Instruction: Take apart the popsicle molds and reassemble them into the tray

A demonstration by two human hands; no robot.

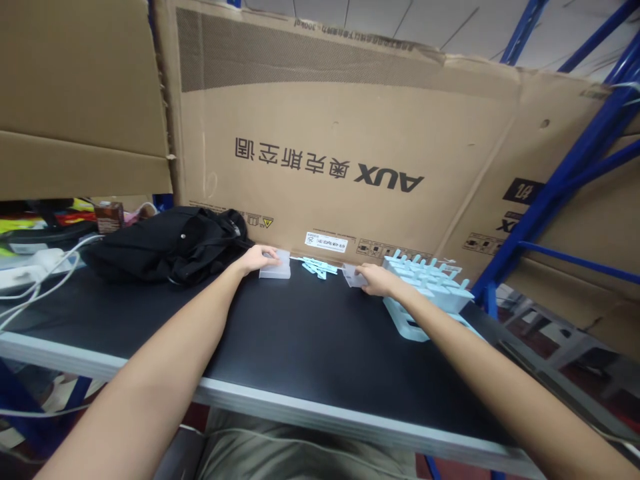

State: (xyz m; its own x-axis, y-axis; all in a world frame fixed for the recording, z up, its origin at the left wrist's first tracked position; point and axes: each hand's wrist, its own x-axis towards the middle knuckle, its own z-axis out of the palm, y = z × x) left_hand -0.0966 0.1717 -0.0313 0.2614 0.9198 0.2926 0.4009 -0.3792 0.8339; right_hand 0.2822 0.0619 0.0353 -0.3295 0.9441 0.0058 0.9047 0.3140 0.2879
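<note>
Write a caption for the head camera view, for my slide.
Left hand gripping a translucent box, right hand a translucent piece, with light-blue sticks between them on the black tabletop.

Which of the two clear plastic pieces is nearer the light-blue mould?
The right piece, in the right hand beside the mould. The left piece, in the left hand, is nearer the black bag.

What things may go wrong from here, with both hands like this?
The right arm passes close to the blue molds and might knock them. Loose blue sticks lie between the left hand, on a clear box, and the right hand, holding a clear piece; either might scatter them.
</note>
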